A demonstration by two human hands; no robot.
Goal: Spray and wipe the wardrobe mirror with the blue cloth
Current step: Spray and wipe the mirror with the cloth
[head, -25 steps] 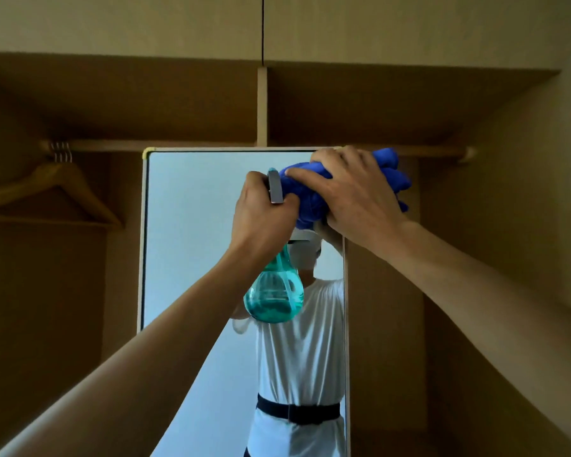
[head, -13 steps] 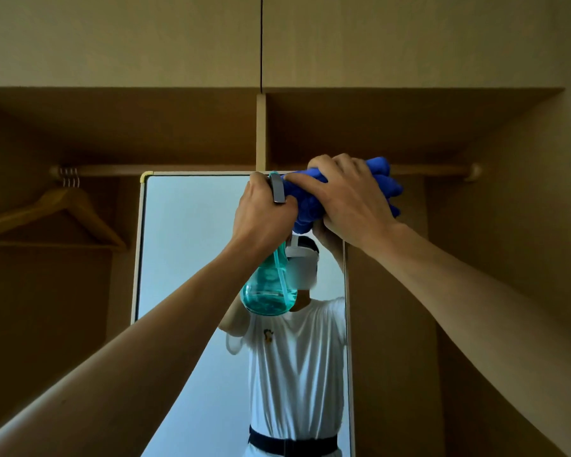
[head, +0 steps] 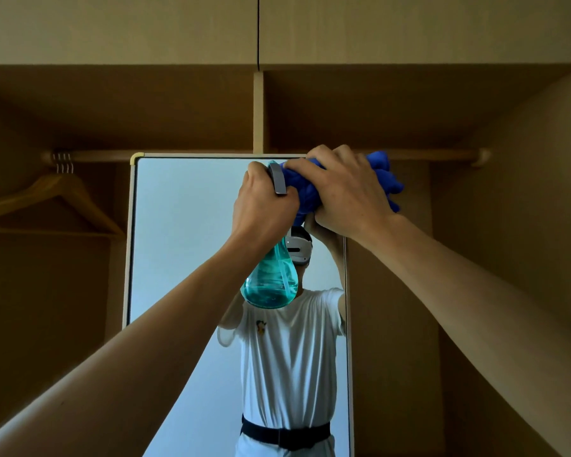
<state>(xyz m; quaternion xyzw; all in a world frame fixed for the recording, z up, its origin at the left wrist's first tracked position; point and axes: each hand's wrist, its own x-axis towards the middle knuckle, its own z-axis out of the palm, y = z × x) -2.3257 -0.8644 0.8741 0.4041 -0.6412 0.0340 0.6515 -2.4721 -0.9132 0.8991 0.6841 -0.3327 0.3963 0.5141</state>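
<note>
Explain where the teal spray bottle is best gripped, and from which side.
Probably at the neck of the spray bottle, just under its grey head, from the person's side as the left hand does: the body tapers up into the hand, bulging wide below.

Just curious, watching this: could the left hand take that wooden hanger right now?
Probably not as it stands: the left hand grips the spray bottle, so it is full. Nothing seems to block the way to the hanger on the rail.
</note>
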